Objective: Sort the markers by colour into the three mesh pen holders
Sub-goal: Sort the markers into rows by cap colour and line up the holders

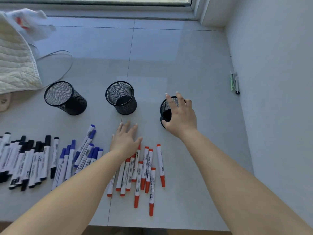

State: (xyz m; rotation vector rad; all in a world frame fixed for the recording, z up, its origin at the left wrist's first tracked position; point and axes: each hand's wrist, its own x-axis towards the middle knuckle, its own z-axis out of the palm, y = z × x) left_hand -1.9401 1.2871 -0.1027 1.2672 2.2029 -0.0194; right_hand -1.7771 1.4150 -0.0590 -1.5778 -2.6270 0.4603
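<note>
Three black mesh pen holders stand in a row: the left holder (65, 98), the middle holder (121, 97) and the right holder (165, 109). All look empty. My right hand (182, 115) lies over the right holder with fingers spread around its rim and side. My left hand (126, 139) hovers flat and open just above the top of the red markers (145, 170). Blue markers (79, 155) lie in a group to the left of them. Black markers (25, 161) lie at the far left.
A quilted white cloth (15, 65) and a thin white cable (55, 65) lie at the back left. A small green and white object (234, 82) leans by the right wall. The window sill runs along the back. The table's front edge (152, 227) is near me.
</note>
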